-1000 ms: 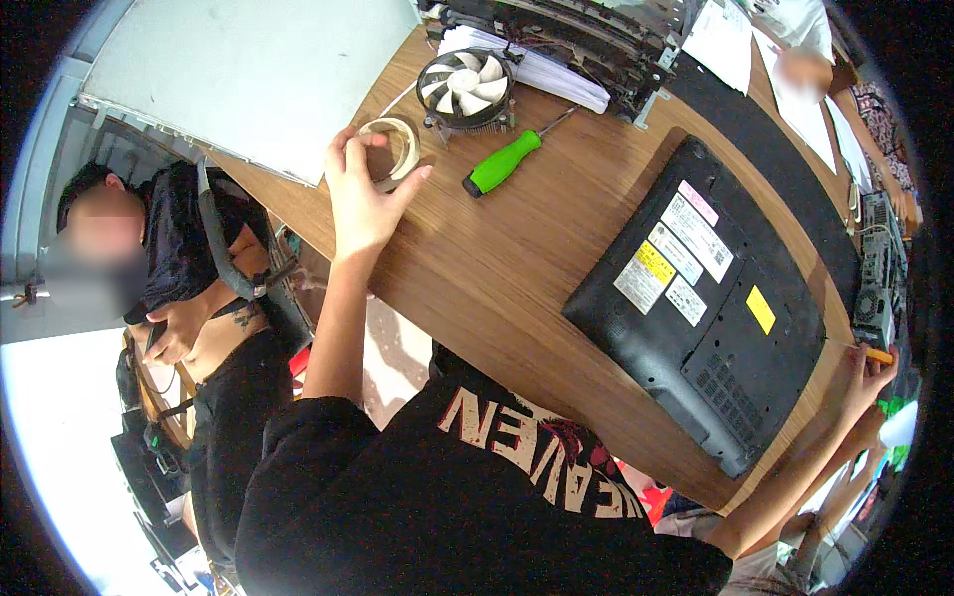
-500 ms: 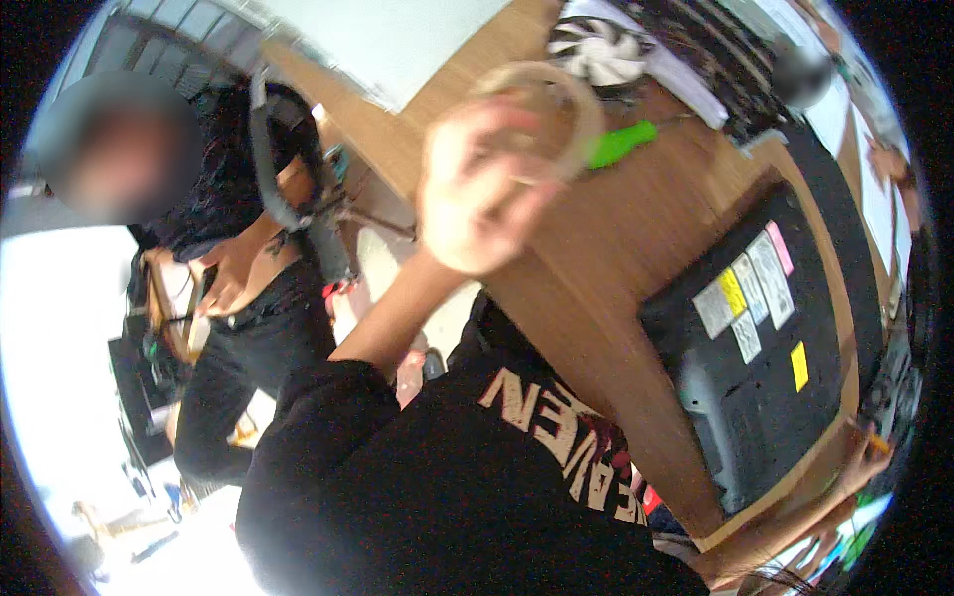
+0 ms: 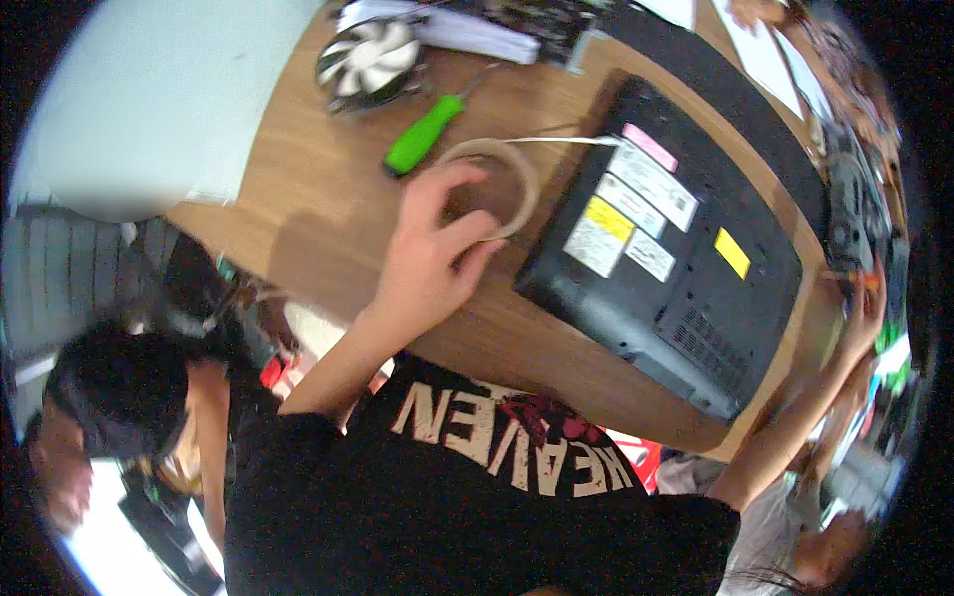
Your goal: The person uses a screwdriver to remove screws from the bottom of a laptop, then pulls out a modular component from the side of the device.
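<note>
My left hand [image 3: 432, 243] reaches in over the wooden table, thumb and fingers closed on a beige ring that looks like a roll of tape [image 3: 527, 184]. A thin white strip runs from the roll toward the top of the labels on a black laptop [image 3: 621, 308]; I cannot tell whether it sticks there. The laptop lies underside up, with several paper labels and a vent. Out past its right side is my right hand [image 3: 867, 303], small and blurred, its fingers closed round something with a bit of orange. A green-handled screwdriver [image 3: 425, 136] lies just beyond the roll.
A black-and-white cooling fan [image 3: 370, 62] sits at the far left of the wooden table [image 3: 298, 159], beside a pale strip and dark parts. A light panel [image 3: 169, 99] covers the upper left. One person is at lower left; others' hands and dark equipment [image 3: 847, 189] are at right.
The view has swung, so laptop, fan and screwdriver appear further left. My left hand has come down beside the laptop with the tape roll. The white strip now shows.
</note>
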Tool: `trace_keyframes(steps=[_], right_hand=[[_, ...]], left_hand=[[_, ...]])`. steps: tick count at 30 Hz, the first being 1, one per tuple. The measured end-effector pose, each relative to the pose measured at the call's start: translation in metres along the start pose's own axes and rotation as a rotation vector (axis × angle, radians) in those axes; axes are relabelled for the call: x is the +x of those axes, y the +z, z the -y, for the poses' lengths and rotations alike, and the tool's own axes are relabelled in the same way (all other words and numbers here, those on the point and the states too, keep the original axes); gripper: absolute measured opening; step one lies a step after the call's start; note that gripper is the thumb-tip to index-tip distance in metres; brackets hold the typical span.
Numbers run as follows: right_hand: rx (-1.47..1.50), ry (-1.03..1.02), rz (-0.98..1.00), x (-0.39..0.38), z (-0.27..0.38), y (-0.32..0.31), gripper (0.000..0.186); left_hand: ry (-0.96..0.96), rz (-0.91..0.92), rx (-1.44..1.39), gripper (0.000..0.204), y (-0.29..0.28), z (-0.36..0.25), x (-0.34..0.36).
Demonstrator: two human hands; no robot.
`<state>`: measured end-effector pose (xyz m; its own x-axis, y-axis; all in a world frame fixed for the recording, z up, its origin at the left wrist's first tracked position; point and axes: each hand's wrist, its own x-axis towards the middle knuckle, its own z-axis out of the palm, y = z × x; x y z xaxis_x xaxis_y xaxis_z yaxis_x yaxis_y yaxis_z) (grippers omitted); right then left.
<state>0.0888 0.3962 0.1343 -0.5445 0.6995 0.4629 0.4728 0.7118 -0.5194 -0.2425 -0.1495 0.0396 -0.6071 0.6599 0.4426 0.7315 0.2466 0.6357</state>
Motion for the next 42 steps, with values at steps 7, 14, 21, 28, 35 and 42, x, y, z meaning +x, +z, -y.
trace_keyframes(steps=[7,14,21,28,35,42], right_hand=[[0.053,-0.009,0.116,-0.003,0.044,0.008,0.039],[0.066,0.133,-0.07,-0.014,0.065,0.028,0.039],[0.227,0.112,-0.124,-0.019,0.082,0.036,0.041],[-0.118,0.166,-0.271,-0.029,0.084,0.041,0.04],[0.046,0.082,-0.199,-0.02,0.064,0.033,0.043],[-0.064,0.053,-0.333,-0.03,0.08,0.05,0.045]], left_hand=[[-0.108,0.096,0.108,0.034,0.0,0.0,0.005],[-0.117,0.064,0.07,0.05,-0.002,-0.004,0.013],[-0.1,0.102,0.129,0.057,0.004,-0.007,0.02],[-0.095,0.144,0.168,0.063,0.0,-0.015,0.019],[-0.071,0.046,0.12,0.058,-0.004,-0.006,0.02],[-0.012,-0.056,0.017,0.035,0.009,0.002,0.018]])
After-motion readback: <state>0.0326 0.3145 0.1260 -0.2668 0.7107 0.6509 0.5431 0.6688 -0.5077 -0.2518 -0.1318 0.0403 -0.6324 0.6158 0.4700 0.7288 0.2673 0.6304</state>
